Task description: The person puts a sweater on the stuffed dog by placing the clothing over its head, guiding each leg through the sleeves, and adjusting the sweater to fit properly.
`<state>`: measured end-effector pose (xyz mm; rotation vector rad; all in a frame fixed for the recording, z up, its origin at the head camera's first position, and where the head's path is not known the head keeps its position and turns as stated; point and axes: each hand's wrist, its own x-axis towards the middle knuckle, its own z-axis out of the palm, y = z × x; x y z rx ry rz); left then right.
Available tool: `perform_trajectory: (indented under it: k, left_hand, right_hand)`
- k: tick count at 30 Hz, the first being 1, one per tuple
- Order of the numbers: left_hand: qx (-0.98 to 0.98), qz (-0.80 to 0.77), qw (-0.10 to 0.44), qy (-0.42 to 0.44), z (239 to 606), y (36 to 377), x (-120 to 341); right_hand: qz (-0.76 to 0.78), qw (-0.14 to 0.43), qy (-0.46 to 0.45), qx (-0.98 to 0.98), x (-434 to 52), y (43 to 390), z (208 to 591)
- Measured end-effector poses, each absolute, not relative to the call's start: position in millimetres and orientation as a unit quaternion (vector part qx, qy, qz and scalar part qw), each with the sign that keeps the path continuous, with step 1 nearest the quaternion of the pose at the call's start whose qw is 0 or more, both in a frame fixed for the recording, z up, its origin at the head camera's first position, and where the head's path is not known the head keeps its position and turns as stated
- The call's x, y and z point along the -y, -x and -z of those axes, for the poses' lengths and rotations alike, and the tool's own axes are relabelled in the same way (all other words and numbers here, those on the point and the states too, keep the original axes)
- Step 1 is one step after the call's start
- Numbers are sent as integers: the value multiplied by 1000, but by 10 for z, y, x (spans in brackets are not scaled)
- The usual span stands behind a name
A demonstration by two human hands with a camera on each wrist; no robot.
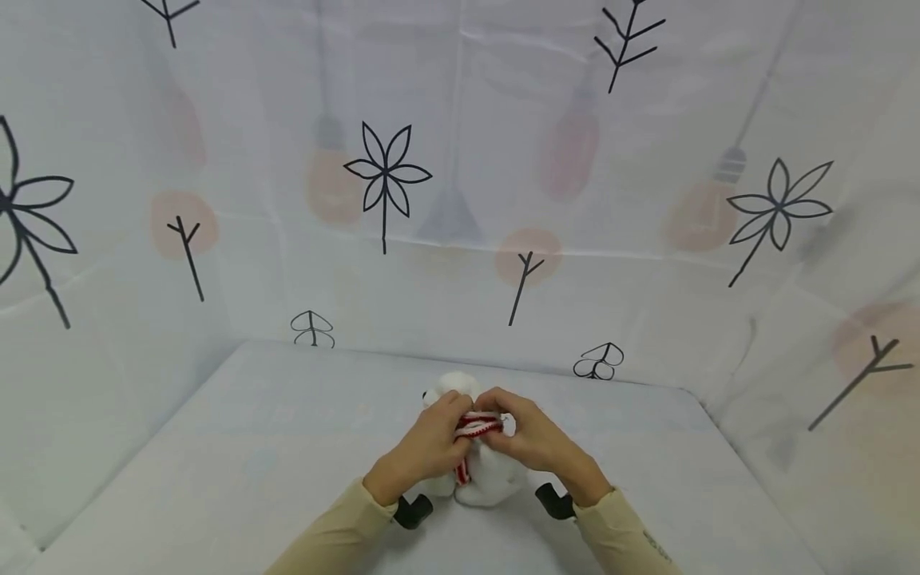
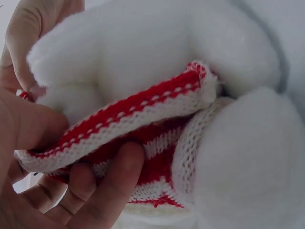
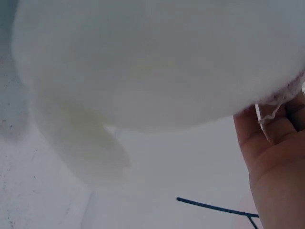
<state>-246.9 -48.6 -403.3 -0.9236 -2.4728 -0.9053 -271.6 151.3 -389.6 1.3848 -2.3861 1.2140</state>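
Note:
A white plush toy (image 1: pixel 489 483) sits on the table between my two hands, its back mostly toward me. A red-and-white striped knitted garment (image 1: pixel 477 426) is around its upper body, below the head. My left hand (image 1: pixel 434 438) grips the garment's left side; in the left wrist view its fingers (image 2: pixel 125 167) lie against the striped knit, with the thumb over the white edge. On the other side, my right hand (image 1: pixel 535 438) pinches the garment's right end. Loose white threads hang by that hand (image 3: pixel 276 162) in the right wrist view, where the plush hides the fingertips.
A pale cloth covers the table (image 1: pixel 237 447). Behind it and at both sides hangs a white curtain (image 1: pixel 446 303) printed with flowers and twigs. Black wrist cameras protrude under the left wrist (image 1: pixel 413 512) and the right wrist (image 1: pixel 554 501), close to the plush.

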Motion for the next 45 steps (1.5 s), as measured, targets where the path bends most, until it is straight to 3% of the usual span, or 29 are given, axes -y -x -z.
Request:
perform_trajectory:
  k: [5, 9, 14, 23, 30, 32, 41, 45]
  left_hand:
    - [869, 339, 148, 329, 4032, 2468, 482]
    - [865, 341, 138, 342, 4022, 2470, 514]
    - [863, 339, 166, 335, 4066, 2505, 494]
    - [868, 339, 217, 291, 4073, 2464, 426]
    - [848, 434, 106, 285, 4021, 2432, 402]
    - [837, 457, 100, 283, 4026, 2436, 383]
    - [843, 465, 121, 243, 4089, 2384, 294]
    - [838, 468, 152, 236, 4087, 2371, 265]
  right_hand:
    - [-395, 44, -432, 810, -1502, 2724, 3948]
    - [-378, 93, -434, 813, -1465, 2720, 3989]
    - [-375, 146, -436, 805, -1481, 2742, 3991]
    - [-392, 125, -383, 827, -1598, 2756, 3845]
    - [-379, 57, -340, 859, -1649, 2755, 3790]
    - [-371, 42, -341, 863, -1657, 2751, 3789]
    - [-332, 10, -383, 862, -1685, 2730, 3795]
    - [-311, 51, -397, 862, -1653, 2720, 3782]
